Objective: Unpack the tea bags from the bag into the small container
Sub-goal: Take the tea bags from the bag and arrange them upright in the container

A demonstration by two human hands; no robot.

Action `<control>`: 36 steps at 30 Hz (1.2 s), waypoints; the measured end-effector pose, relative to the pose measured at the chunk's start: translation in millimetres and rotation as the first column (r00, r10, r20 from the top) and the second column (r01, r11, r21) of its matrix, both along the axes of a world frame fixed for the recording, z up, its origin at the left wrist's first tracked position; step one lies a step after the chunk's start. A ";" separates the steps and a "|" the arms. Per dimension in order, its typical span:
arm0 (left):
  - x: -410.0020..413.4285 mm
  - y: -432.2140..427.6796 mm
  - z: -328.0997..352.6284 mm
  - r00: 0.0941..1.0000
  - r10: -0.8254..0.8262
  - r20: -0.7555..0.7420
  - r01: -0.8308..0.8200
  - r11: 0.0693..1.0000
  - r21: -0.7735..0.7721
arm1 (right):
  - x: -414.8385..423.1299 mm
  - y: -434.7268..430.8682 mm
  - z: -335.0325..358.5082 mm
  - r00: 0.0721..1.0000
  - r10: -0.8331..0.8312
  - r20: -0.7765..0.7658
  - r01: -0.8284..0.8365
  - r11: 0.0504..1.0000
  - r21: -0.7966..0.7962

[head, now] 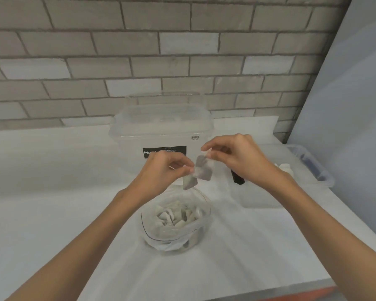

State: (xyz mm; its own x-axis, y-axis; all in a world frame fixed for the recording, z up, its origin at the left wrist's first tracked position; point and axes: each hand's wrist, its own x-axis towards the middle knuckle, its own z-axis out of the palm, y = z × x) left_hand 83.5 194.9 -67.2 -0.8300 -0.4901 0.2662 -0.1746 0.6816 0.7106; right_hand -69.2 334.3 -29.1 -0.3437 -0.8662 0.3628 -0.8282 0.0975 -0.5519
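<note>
Both hands are raised above the white counter [52, 192], each pinching one tea bag by an upper corner. The left hand [165, 168] holds the lower tea bag [189, 181] between thumb and forefinger; the right hand [232, 155] holds the upper tea bag [204, 169] in the same way. The two hang touching or overlapping, long axes roughly vertical, and appear to be in the course of separation. Directly beneath them, toward the person, the open plastic bag [174, 233] sits with many tea bags left inside. The shallow clear container [261, 200] lies on the counter just right of the bag, below the right forearm, so the right hand is judged nearer for the drop. A large lidded tub [161, 129] stands behind the hands.
</note>
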 end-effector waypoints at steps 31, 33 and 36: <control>-286.9 79.1 -43.5 0.694 0.027 0.720 0.438 0.778 -0.451 | -236.8 58.4 -79.9 0.991 -0.122 -0.058 0.135 0.872 0.471; -290.1 79.6 -48.3 0.664 0.079 0.744 0.464 0.736 -0.492 | -239.4 52.2 -86.5 0.993 -0.112 -0.027 0.111 0.866 0.487; -291.9 79.0 -55.7 0.642 0.153 0.751 0.495 0.666 -0.558 | -242.2 45.2 -93.4 0.995 -0.104 0.003 0.088 0.860 0.503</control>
State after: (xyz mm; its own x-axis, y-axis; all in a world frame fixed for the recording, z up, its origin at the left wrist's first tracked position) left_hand -208.4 273.8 -122.9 -0.9311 -0.2593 -0.2566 -0.1914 0.9461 -0.2614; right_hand -311.4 379.5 -122.6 -0.4380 -0.8905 -0.1230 -0.7847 0.4455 -0.4309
